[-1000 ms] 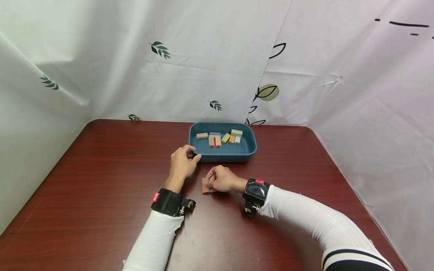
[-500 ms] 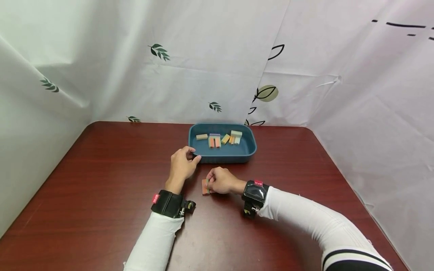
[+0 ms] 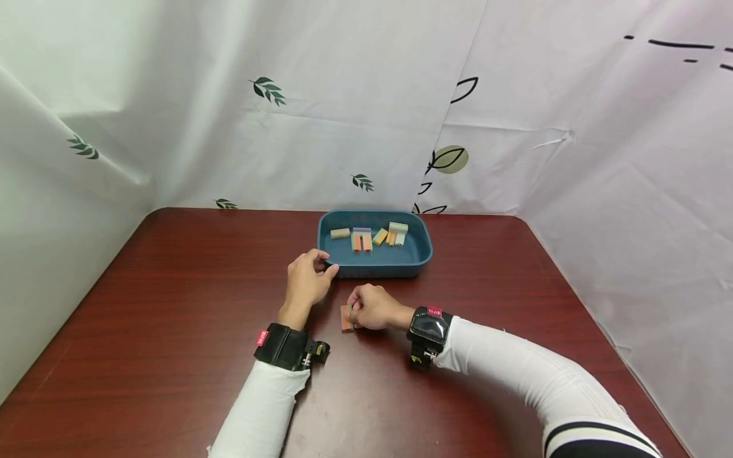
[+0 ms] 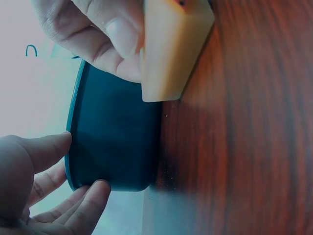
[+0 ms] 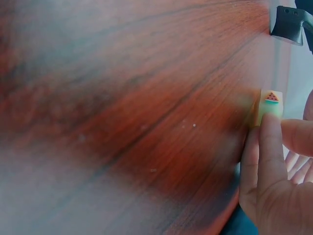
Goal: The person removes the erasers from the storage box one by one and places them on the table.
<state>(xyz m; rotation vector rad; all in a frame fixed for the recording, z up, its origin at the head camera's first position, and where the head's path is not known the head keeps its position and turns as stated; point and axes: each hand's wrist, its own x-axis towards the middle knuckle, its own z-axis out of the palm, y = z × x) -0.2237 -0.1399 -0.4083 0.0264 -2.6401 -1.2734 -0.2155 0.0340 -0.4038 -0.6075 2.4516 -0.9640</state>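
Note:
A small pale-orange block (image 3: pixel 345 319) stands on the table, with my right hand (image 3: pixel 373 307) pinching it between thumb and fingers. Close up in the left wrist view, this block (image 4: pixel 171 54) has a smooth pale face and rounded edges. On the end that shows in the right wrist view, the block (image 5: pixel 272 98) bears a watermelon-slice print. My left hand (image 3: pixel 305 278) grips the front left corner of the blue bin (image 3: pixel 380 271), its fingertips (image 4: pixel 98 188) against the outer wall. Part of the block is hidden behind the right fingers.
Inside the bin lie several small coloured blocks: a beige one (image 3: pixel 340 233) at the left, two orange ones near the middle (image 3: pixel 357 243), and a yellow one (image 3: pixel 380 236). A patterned white curtain (image 3: pixel 298 140) hangs behind the reddish-brown table (image 3: pixel 189 305).
The whole head view shifts slightly downward. Both hands keep their places at the bin and the block.

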